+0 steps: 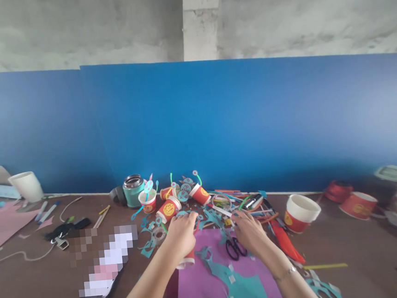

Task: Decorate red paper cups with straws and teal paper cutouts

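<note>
Cup (190, 257) just nearside of left hand (182, 231), rim toward wearer; scissors (232, 249) nearside of right hand (249, 228), nearer it. Can't tell either grip.

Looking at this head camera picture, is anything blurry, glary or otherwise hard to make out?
Head view: the tipped red cup at far right is smeared, the teal flask crisper; head view: a pale sheen washes the right of the blue partition; head view: blocky pixels hide most of a long item at left.
</note>
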A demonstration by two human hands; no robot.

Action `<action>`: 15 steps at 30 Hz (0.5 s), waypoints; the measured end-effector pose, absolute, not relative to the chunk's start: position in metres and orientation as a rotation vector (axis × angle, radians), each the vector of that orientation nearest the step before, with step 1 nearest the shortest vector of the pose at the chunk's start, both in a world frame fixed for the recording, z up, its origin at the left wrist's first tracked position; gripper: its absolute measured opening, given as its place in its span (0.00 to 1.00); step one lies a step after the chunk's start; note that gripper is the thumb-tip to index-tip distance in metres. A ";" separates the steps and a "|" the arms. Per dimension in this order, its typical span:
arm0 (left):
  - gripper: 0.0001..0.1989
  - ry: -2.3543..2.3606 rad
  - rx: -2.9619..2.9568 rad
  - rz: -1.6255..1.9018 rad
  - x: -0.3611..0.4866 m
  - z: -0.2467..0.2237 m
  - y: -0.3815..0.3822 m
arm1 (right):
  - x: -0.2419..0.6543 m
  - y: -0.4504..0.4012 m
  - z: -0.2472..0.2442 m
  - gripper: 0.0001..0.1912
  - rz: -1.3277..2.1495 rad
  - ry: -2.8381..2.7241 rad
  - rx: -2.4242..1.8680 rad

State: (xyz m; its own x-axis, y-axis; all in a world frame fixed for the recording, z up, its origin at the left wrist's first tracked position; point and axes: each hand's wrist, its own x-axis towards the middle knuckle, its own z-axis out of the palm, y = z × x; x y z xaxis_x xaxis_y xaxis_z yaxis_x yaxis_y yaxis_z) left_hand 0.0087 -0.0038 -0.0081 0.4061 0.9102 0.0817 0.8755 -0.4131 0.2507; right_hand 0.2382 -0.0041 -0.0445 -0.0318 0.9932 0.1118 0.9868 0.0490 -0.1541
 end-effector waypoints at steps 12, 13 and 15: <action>0.28 1.638 2.467 0.286 0.000 -0.001 -0.002 | 0.195 -0.026 -0.054 0.31 0.355 -2.400 -1.775; 0.28 1.643 2.465 0.283 -0.001 0.000 -0.001 | 0.192 -0.028 -0.054 0.33 0.388 -2.417 -1.748; 0.28 1.652 2.459 0.275 -0.002 0.000 0.000 | 0.190 -0.029 -0.054 0.34 0.489 -2.451 -1.604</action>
